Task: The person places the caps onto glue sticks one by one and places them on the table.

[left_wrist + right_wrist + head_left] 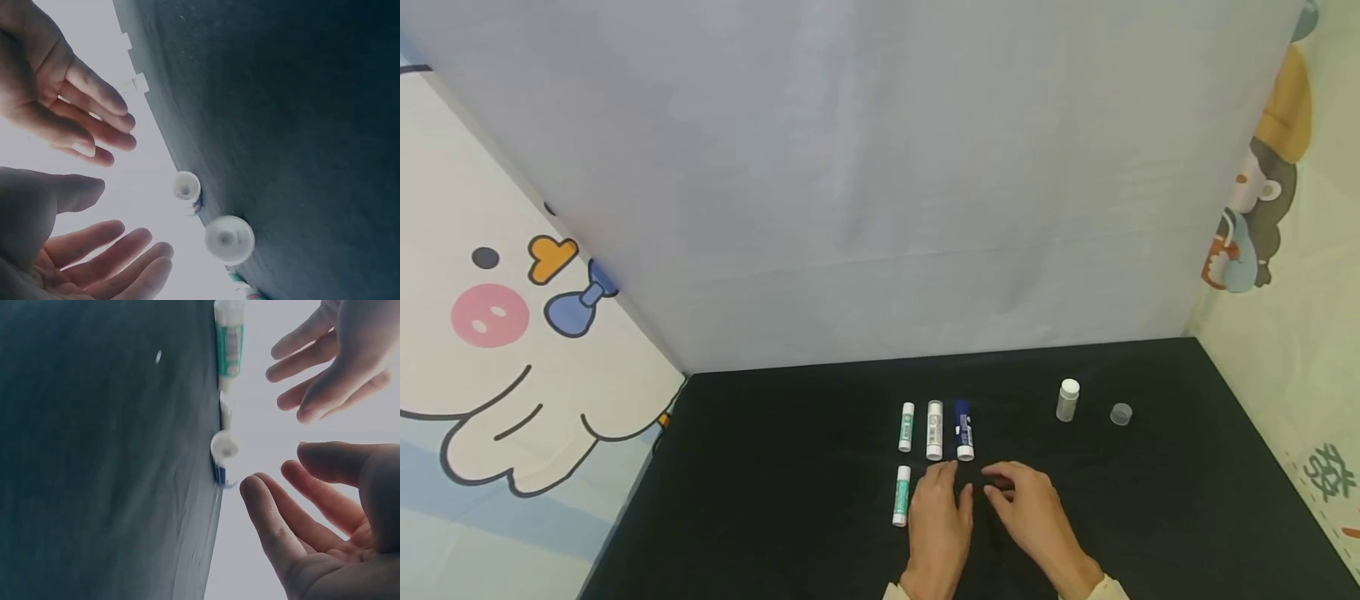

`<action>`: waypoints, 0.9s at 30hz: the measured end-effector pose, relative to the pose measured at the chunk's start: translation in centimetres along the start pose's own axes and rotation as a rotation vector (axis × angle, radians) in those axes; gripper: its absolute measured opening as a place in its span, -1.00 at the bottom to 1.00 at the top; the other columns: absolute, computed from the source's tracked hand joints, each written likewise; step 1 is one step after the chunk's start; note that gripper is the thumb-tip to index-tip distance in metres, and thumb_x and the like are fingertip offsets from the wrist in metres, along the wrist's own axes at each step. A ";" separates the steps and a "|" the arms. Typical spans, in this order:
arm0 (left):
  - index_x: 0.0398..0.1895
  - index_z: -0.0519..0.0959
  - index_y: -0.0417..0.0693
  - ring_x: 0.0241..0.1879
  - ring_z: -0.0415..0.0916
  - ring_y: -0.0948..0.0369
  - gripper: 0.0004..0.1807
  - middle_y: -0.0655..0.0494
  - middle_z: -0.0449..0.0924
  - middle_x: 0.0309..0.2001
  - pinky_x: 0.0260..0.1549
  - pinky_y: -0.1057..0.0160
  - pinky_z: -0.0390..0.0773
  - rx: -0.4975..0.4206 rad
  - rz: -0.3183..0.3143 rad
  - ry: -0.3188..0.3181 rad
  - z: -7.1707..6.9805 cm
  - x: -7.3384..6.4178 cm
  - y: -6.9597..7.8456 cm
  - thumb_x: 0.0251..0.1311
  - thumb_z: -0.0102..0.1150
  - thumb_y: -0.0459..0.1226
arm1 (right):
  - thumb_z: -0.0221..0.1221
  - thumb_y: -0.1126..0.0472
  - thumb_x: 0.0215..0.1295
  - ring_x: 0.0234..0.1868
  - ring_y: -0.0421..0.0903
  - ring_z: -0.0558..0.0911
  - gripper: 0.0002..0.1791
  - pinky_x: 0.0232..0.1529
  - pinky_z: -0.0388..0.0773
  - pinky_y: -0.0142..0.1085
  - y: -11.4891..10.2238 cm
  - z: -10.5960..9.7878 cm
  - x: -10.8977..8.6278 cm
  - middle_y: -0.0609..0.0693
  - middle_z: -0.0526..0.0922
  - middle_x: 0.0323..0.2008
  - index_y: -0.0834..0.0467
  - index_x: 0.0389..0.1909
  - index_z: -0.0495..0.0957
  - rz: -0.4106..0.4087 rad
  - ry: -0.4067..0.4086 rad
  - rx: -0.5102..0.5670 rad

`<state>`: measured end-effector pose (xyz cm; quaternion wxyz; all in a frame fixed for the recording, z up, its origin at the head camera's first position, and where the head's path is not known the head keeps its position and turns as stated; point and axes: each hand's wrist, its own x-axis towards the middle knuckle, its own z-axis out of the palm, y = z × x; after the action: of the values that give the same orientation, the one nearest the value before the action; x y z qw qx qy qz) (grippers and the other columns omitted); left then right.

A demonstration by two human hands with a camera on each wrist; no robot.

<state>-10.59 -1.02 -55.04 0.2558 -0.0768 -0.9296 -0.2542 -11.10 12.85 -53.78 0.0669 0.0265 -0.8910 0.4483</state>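
My left hand [936, 521] hovers over the black table with its fingers loosely bent and nothing in them. Beside it, to the right, my right hand [1030, 512] is likewise relaxed and holds nothing; a gap separates the two. Nearest the left hand lies a green-and-white glue stick [901, 497]. Just beyond the fingertips are a second green-and-white glue stick [906, 427], a mostly white glue stick [934, 432] and a blue-and-white glue stick [964, 432], side by side. In the right wrist view, one green-labelled glue stick [230, 350] appears near the table's edge.
Toward the back right stands a small clear bottle with a white cap [1067, 400]. A small translucent cup or lid [1121, 414] sits to its right. The black table [760, 500] meets a pale cloth backdrop [887, 183] behind and printed cloth at both sides.
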 end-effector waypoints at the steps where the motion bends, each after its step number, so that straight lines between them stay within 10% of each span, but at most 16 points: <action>1: -0.07 0.73 -0.26 -0.25 0.71 0.03 -0.64 -0.02 0.71 -0.16 -0.26 0.07 0.68 -0.003 0.002 0.001 0.1 0.0 0.1 0.04 0.58 -0.40 | 0.42 0.50 0.18 -0.22 0.02 0.81 -0.79 -0.21 0.75 -0.14 0.2 -0.3 0.0 0.14 0.79 -0.17 0.26 -0.17 0.77 0.004 0.005 -0.004; 27: 0.01 0.74 -0.16 -0.15 0.73 0.07 -0.60 0.01 0.75 -0.05 -0.16 0.09 0.66 0.016 0.106 0.028 1.6 1.5 2.2 0.10 0.58 -0.26 | 0.35 0.41 0.29 -0.14 0.21 0.81 -0.80 -0.15 0.72 0.08 4.1 -6.5 0.2 0.30 0.79 -0.13 0.31 -0.07 0.74 0.105 0.147 -0.062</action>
<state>-12.04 1.69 -54.53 0.2824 -0.1204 -0.9225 -0.2340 -11.09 20.53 -53.23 0.1094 -0.0552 -0.8972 0.4242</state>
